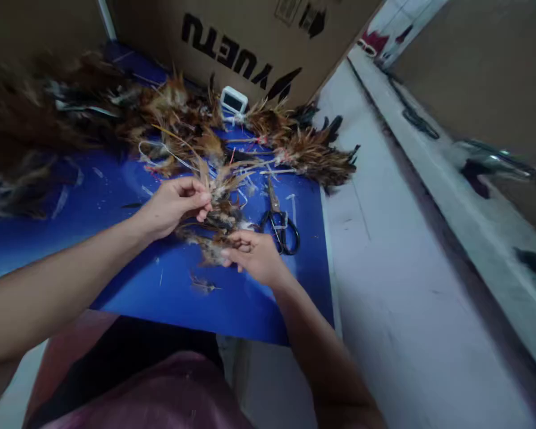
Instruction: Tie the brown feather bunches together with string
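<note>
Over the blue table point(133, 283), my left hand point(173, 205) has its fingers pinched at a light brown feather point(200, 170). My right hand point(252, 253) is closed on a fluffy brown feather point(211, 250), lower and to the right of my left hand. Between the hands lies a small heap of dark and brown feathers point(220, 217). Black-handled scissors point(279, 223) rest just beyond my right hand, blades pointing away. One loose small feather point(204, 286) lies nearer the table's front edge.
Tied brown feather bundles point(315, 156) lie at the back right, and a large feather pile point(30, 119) covers the left. A small white device with a dark display point(234, 100) stands before a cardboard box point(250, 36). A white wall point(384, 238) borders the right side.
</note>
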`<action>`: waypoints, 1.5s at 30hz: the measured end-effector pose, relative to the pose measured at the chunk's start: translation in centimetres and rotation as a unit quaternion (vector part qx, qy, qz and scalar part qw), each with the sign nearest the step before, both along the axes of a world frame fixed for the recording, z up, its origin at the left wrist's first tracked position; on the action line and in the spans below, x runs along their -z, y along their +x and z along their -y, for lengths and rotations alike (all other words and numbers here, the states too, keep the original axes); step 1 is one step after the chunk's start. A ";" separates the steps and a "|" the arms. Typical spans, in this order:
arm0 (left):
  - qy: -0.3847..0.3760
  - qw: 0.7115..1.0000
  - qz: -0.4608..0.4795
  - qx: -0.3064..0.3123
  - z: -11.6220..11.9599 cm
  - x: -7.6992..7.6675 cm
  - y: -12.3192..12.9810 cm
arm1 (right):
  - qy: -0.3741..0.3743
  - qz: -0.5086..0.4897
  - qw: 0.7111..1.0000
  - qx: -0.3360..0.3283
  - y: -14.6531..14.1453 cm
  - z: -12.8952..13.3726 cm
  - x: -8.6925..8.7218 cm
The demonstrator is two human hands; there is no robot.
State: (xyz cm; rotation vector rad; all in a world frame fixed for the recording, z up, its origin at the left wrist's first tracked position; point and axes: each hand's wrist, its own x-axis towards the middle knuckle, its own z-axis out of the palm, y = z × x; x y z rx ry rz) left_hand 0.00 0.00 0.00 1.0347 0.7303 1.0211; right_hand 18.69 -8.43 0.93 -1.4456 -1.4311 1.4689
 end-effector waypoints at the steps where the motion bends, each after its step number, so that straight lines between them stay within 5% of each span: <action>1: 0.002 1.000 0.001 0.002 0.0 0.0 0.0 | 0.007 -0.013 1.000 0.007 0.1 0.0 0.3; 11: 0.009 0.999 -0.042 0.033 0.3 0.7 0.3 | 0.085 -0.036 0.993 0.080 0.9 0.4 1.0; 25: -0.016 0.986 -0.083 0.146 1.9 1.2 0.9 | 0.009 -0.119 0.988 0.101 0.4 0.2 1.8; 37: 0.000 0.988 -0.113 0.109 1.6 1.2 0.8 | -0.016 -0.126 0.989 0.070 -0.1 0.6 2.1; 45: -0.011 0.987 -0.119 0.108 1.3 1.1 0.6 | 0.035 -0.106 0.987 0.118 0.3 0.5 1.1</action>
